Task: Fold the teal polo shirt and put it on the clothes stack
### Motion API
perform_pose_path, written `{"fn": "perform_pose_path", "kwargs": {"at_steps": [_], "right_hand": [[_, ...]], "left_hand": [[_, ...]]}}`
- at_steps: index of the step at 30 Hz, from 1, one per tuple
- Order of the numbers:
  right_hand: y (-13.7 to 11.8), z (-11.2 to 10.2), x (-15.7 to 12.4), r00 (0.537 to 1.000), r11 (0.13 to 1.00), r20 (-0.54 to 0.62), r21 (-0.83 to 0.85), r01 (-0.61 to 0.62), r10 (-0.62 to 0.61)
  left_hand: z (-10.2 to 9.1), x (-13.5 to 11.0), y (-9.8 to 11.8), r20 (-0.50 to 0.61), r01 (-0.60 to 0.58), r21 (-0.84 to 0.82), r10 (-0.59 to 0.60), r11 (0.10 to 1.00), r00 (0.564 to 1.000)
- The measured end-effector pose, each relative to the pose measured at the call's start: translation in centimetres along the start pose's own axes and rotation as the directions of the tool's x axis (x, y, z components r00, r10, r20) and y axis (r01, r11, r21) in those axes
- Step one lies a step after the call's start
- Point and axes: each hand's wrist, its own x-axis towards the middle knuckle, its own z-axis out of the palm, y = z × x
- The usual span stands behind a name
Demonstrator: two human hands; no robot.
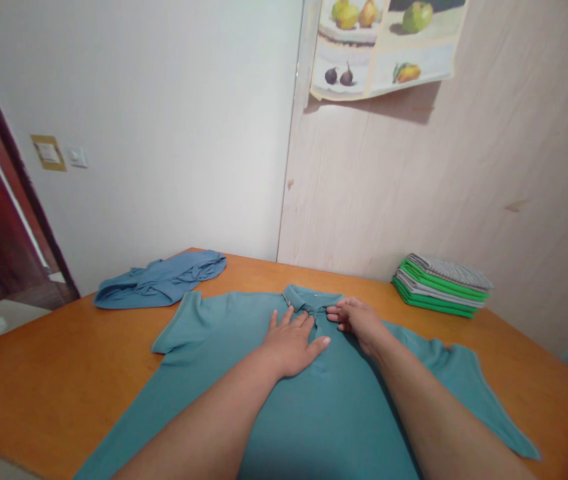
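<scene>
Teal short-sleeved shirt (314, 417) lies face up on the orange-brown desk (59, 367), its body running out of view at the near edge and its collar (324, 297) at the far end. This layout probably leaves the collar and buttons within reach of both arms. Left hand (289, 343) rests palm down on the upper chest, just left of the placket; its grip is spread flat, grasping nothing, likely to hold the fabric steady. Right hand (357, 321) sits at the right side of the collar, fingers bent and touching the cloth; cannot tell whether that grip pinches fabric, as the undersides are hidden. Left sleeve (184, 323) lies outspread; right sleeve (484, 400) slants towards the near right. Farther off, a rumpled blue garment (161, 281) lies at far left, near the left sleeve, and a neat folded stack (439, 290), green and grey, sits at far right. Both are apart from the shirt, presumably to leave it room. Beyond stands the wall (189, 133), with a fruit picture (389, 47) hanging upper right.
</scene>
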Motion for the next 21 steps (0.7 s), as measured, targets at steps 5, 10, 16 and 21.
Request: {"fn": "perform_pose_path", "kwargs": {"at_steps": [5,10,16,21], "right_hand": [[0.01,0.07,-0.04,1.0,1.0,0.002,-0.023,0.014,-0.014],[0.06,0.09,0.13,1.0,0.999,-0.023,-0.036,0.015,-0.016],[-0.2,0.25,-0.23,1.0,0.997,0.014,-0.07,0.019,-0.018],[-0.15,-0.09,0.19,0.997,0.998,-0.074,-0.05,0.023,-0.027]], "left_hand": [[0.06,0.05,-0.18,-0.046,0.014,-0.016,-0.015,1.0,0.999],[-0.19,0.1,-0.32,-0.127,0.012,-0.019,-0.014,1.0,0.992],[-0.71,0.36,-0.4,-0.262,0.029,-0.003,-0.029,1.0,0.964],[-0.54,0.36,-0.53,-0.243,0.004,-0.012,-0.007,1.0,0.97]]}}
